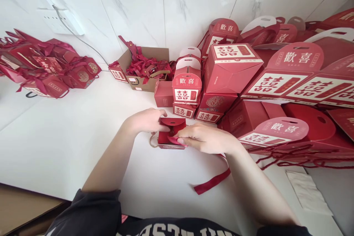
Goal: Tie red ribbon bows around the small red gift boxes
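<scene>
A small red gift box [172,146] stands on the white table in front of me, its top open and one flap raised at the back. My left hand [148,121] grips the box at its left side, thumb and fingers curled around the edge. From the right, my right hand [197,137] pinches a piece of red ribbon [173,140] at the box's opening. A red ribbon tail [212,183] lies on the table below my right wrist. At the box's left side a beige rope handle [151,141] loops out. The box's inside is mostly hidden by my fingers.
Behind the hands stands a cardboard box [142,84] full of red ribbons. Stacked red gift boxes [276,81] fill the right side against the tiled wall. More ribboned red boxes [55,68] sit far left, below a wall socket with a cable. White tissues [308,191] lie front right.
</scene>
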Available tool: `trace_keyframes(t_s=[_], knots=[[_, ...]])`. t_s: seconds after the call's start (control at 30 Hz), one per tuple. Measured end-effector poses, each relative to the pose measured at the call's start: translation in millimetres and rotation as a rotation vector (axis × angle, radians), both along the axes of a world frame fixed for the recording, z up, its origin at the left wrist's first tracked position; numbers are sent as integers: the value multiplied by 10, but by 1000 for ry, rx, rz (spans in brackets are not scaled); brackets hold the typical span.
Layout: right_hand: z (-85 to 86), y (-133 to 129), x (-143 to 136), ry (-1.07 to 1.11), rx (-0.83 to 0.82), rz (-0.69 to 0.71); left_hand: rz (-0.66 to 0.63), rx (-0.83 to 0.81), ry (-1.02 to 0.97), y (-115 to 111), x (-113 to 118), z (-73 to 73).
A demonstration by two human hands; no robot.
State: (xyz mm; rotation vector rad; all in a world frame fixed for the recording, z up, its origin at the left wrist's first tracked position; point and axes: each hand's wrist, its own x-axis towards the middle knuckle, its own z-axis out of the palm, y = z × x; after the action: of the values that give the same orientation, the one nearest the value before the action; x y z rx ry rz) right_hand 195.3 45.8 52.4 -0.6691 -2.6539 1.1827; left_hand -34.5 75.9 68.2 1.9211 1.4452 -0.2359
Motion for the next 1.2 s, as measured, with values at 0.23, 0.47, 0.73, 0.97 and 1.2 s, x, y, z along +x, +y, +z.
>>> trace_keyframes(t_s=[0.23,0.47,0.73,0.97,1.2], knots=[[-46,-75,-124,-21,124,61,-122,110,8,-49,82,76],[58,-87,-42,66,109,-144,-31,128,-48,-44,35,34],[163,-62,108,139,-158,-375,102,166,99,-33,-91,98],[-26,57,33,92,-370,-413,-111,599,-106,-99,-19,158],[-141,97,-28,206,-648,-335,-234,414,-151,-30,5,81]])
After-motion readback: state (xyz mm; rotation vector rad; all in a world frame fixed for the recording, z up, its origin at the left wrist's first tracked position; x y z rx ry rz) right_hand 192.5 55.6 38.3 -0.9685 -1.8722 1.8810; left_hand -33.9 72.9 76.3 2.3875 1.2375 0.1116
